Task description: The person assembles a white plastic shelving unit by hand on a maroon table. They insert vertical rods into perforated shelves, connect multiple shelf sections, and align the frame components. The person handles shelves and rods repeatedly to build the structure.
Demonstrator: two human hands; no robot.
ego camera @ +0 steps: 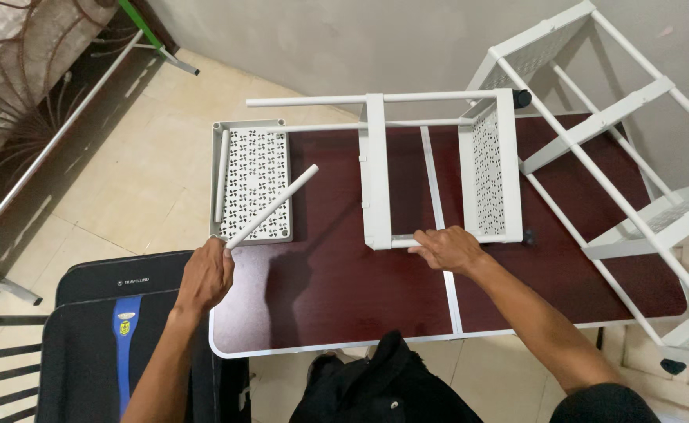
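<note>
Left hand (206,276) gripping white tube (272,206), right hand (448,248) seemingly closed on white rack frame (378,176).

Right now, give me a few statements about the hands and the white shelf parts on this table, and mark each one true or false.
1. The left hand holds a white tube. True.
2. The right hand rests on the floor. False: it grips the near end of the white shelf frame on the dark red table.
3. A perforated white shelf panel lies flat at the table's left edge. True.
4. The tube in the left hand is already fixed into the frame. False: its far end hangs free over the perforated panel.
5. A second white rack stands to the right. True.
</note>
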